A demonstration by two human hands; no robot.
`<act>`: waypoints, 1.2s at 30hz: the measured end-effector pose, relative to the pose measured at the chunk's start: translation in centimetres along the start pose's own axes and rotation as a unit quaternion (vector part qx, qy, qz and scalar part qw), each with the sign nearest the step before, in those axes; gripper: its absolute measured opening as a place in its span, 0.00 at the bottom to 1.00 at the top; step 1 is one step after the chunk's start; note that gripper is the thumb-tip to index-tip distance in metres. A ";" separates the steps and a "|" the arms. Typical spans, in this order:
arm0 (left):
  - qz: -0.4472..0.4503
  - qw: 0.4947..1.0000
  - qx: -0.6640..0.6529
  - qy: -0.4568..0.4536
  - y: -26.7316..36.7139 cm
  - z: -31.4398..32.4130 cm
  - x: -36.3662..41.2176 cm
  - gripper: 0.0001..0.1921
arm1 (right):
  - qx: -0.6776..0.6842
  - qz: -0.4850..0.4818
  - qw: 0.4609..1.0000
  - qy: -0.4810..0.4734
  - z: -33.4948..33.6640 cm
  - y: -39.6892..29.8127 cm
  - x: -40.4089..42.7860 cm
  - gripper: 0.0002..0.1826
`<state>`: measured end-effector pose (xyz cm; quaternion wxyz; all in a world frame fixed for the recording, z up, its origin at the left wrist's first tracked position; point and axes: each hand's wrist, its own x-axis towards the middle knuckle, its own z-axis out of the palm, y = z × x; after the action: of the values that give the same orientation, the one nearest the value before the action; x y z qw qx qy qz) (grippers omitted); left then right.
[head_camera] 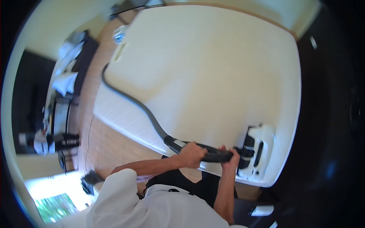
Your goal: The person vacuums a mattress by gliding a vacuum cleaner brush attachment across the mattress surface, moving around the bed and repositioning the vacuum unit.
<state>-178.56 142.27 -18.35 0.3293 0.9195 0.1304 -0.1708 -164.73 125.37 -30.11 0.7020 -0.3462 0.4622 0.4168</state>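
My left hand (193,155) is closed around the dark grey handle (212,154) of a vacuum cleaner. Just ahead of it, my right hand (231,160) grips the front end of the same handle, close to the cleaning head. That wide white-and-black vacuum head (263,154) rests on the near right corner of a bare white mattress (211,74). From the rear of the handle a grey corrugated hose (137,102) runs across the mattress and drops over its far left edge. The hose's other end is hidden.
A dark headboard or panel (319,108) borders the mattress on the right. Wooden floor (114,145) lies to the left, crossed by a thin cord (89,139). Beyond are a person (45,142), a dark bench (87,54) bearing white linens (65,82), and a dark bundle (91,179).
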 end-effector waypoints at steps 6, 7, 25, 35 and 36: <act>-0.018 1.000 -0.019 0.015 -1.6 -0.9 -2.0 0.11 | -0.063 -0.031 0.998 0.004 2.7 1.5 -0.3 0.18; -0.017 0.999 -0.021 0.023 -1.7 -0.9 -3.0 0.12 | -0.079 -0.025 0.997 -0.006 2.5 2.0 -0.7 0.19; -0.122 0.970 0.025 0.207 7.4 9.3 -9.4 0.11 | -0.146 -0.006 0.974 -0.173 -2.7 1.0 -4.0 0.16; -0.188 0.953 0.005 0.236 7.0 11.5 -14.7 0.13 | -0.228 0.015 0.956 -0.181 -4.3 5.6 -3.6 0.19; -0.179 0.952 -0.009 0.246 5.8 12.0 -15.4 0.13 | -0.240 0.005 0.956 -0.167 -4.2 6.7 -3.9 0.19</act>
<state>-193.28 128.20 -17.62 0.2588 0.8917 0.3714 0.0059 -173.19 123.48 -28.51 0.6631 -0.4279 0.2267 0.5708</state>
